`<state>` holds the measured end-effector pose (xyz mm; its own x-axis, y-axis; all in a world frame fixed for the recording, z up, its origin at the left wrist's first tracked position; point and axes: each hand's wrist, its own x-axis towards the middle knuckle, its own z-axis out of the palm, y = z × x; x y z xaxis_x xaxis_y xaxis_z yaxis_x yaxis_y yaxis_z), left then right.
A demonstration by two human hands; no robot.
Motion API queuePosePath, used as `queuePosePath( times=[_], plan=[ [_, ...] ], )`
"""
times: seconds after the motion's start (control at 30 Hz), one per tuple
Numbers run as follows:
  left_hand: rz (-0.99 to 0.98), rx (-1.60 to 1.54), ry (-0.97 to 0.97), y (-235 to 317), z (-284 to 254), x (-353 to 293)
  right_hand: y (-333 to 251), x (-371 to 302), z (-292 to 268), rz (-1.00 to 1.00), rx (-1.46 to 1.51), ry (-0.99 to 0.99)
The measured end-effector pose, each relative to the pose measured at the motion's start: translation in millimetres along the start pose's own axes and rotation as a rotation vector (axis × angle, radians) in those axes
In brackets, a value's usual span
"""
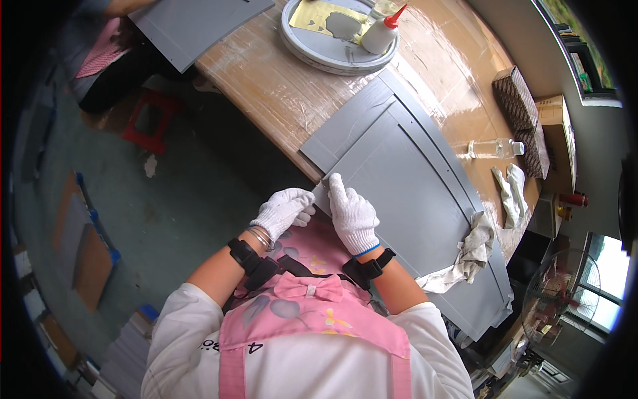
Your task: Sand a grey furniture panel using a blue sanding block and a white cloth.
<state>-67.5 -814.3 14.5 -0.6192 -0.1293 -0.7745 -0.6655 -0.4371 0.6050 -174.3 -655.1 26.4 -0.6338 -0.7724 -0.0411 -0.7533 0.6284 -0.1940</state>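
A grey panel (392, 193) with narrow dark slots near its far edge lies over another grey panel (342, 130), its near corner reaching past the table edge toward me. My right hand (353, 214), in a white knit glove, grips this corner, index finger laid along the surface and the other fingers curled. Beside it, my left hand (286, 211), gloved the same way, is closed with its fingertips pinched at the corner's edge. Whatever lies between those fingertips is too small to make out.
On the wrapped table (279, 100) stand a round grey lid (302, 56), a white glue bottle (379, 36) with a red tip and a clear bottle (492, 148). A dirty rag (475, 249) lies on the panel. Another person's arm (126, 6) is by a far panel (199, 26).
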Motion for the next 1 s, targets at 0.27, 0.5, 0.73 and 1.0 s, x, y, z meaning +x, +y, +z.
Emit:
queuePosePath(
  times=[0.27,0.5,0.73,1.0],
  plan=[
    [0.001,-0.029,-0.022,-7.6,-2.6,8.5,4.3,-5.1,2.3,0.025,0.168,0.068],
    [0.036,-0.1,-0.054,-7.6,-3.0,7.5,1.3,-3.8,-1.2,0.061,0.171,0.029],
    [-0.019,-0.091,-0.009,10.4,4.7,-3.2,4.8,5.2,-13.7,-0.007,0.197,-0.175],
    [0.014,-0.135,-0.018,4.4,3.3,-2.0,6.0,-8.6,7.8,0.006,0.18,0.041]
  ],
)
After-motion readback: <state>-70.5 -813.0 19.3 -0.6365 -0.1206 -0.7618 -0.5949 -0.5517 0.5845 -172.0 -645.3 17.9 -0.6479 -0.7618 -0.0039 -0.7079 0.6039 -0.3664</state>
